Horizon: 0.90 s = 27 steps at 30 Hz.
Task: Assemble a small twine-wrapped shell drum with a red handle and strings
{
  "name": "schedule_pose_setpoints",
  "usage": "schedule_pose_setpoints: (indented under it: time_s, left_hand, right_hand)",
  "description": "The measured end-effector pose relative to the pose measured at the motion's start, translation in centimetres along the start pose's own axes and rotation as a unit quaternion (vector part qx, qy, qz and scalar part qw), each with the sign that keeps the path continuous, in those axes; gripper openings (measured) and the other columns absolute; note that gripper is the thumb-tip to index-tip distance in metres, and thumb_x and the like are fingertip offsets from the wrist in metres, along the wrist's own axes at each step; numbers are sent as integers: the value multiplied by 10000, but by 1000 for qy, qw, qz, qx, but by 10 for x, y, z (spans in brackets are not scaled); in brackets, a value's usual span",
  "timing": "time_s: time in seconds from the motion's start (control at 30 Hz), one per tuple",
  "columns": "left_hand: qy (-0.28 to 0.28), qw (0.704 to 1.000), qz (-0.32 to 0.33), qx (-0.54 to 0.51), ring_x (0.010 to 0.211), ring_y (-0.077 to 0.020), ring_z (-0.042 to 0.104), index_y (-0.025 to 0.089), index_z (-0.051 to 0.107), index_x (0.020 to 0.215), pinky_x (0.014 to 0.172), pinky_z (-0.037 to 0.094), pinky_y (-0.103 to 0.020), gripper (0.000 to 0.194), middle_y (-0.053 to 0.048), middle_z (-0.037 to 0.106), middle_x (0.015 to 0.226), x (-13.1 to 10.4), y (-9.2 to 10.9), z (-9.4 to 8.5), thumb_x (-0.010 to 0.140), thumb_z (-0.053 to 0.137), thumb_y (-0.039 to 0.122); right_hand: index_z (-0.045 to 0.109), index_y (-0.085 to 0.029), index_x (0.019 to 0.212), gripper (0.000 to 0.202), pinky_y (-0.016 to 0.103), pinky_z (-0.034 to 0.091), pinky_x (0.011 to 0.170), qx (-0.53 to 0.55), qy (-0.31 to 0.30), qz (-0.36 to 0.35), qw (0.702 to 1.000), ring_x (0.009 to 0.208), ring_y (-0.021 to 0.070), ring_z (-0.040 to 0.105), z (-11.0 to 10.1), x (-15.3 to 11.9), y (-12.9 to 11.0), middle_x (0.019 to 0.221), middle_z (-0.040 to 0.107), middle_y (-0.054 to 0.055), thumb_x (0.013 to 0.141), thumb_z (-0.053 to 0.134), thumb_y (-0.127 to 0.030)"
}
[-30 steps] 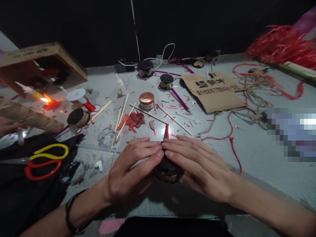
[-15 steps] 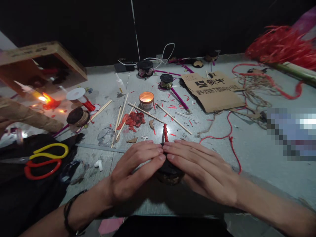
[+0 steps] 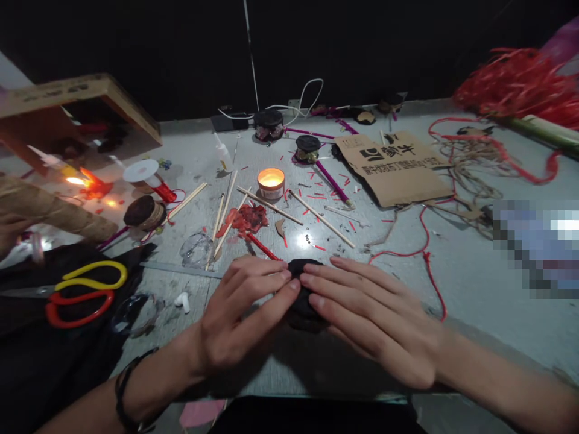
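Fingertips of left hand [image 3: 239, 313] and right hand [image 3: 375, 319] pinching black fabric bundle [image 3: 305, 289] near table edge; red stick [image 3: 262, 246] poking out behind. Beyond: lit tealight [image 3: 271, 182], wooden skewers [image 3: 271, 206], scissors [image 3: 84, 289] left.

Premises present as a makeshift handicraft workbench in a dark room, not a fitted workshop. The evidence lies on a grey table [image 3: 474, 283] set against a black backdrop. A lit candle in a tin [image 3: 271, 182] burns near the centre. Just left of the candle lie thin wooden sticks [image 3: 225, 208] and red wax scraps [image 3: 246, 218]. Right of the candle sits a printed cardboard piece [image 3: 398, 169], with red cord [image 3: 423, 241] beyond it. Far left of the candle are scissors [image 3: 84, 289] and a second flame [image 3: 85, 181]. Behind the candle runs a white cable [image 3: 303, 96].
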<state>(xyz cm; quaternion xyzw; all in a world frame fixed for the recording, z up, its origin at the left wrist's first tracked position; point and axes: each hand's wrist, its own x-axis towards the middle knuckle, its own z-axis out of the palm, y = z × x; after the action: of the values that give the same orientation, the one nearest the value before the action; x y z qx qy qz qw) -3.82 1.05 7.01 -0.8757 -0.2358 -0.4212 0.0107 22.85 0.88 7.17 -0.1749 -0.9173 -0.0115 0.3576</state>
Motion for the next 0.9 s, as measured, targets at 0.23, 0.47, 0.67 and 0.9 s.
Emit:
schedule_pose_setpoints:
  time_s: [0.23, 0.47, 0.67, 0.9]
  left_hand:
    - [-22, 1000, 15, -2, 1003, -260, 804, 134, 704, 1198, 866, 677, -421, 239, -98, 815, 977, 5, -4, 0, 963, 702, 87]
    - [-38, 997, -28, -60, 1232, -285, 727, 128, 662, 1307, 1051, 634, -454, 311, -176, 749, 1241, 0, -7, 5, 996, 663, 131]
    - [-47, 992, -54, -100, 1231, -299, 728, 107, 634, 1351, 1062, 624, -477, 396, -211, 751, 1283, -1, -7, 4, 961, 691, 73]
    - [-61, 987, -99, -114, 1207, -271, 721, 113, 640, 1360, 1026, 632, -442, 488, -182, 753, 1265, -5, 1, 2, 892, 667, -24]
  right_hand:
    - [649, -3, 1367, 366, 495, 477, 1267, 33, -15, 22, 999, 1511, 279, 566, 6, -4, -5, 1436, 735, 230, 1002, 626, -16]
    - [602, -39, 1413, 439, 442, 504, 1251, 123, 20, 78, 989, 1461, 245, 622, 7, -5, 2, 1420, 736, 233, 979, 662, -6]
    - [543, -171, 1465, 548, 431, 549, 1198, 224, 44, 153, 961, 1457, 233, 614, 14, -1, 7, 1482, 678, 192, 959, 742, -96]
    - [522, -216, 1525, 604, 422, 609, 1128, 194, -13, 180, 964, 1352, 231, 702, 13, -5, 5, 1426, 737, 141, 965, 642, -25]
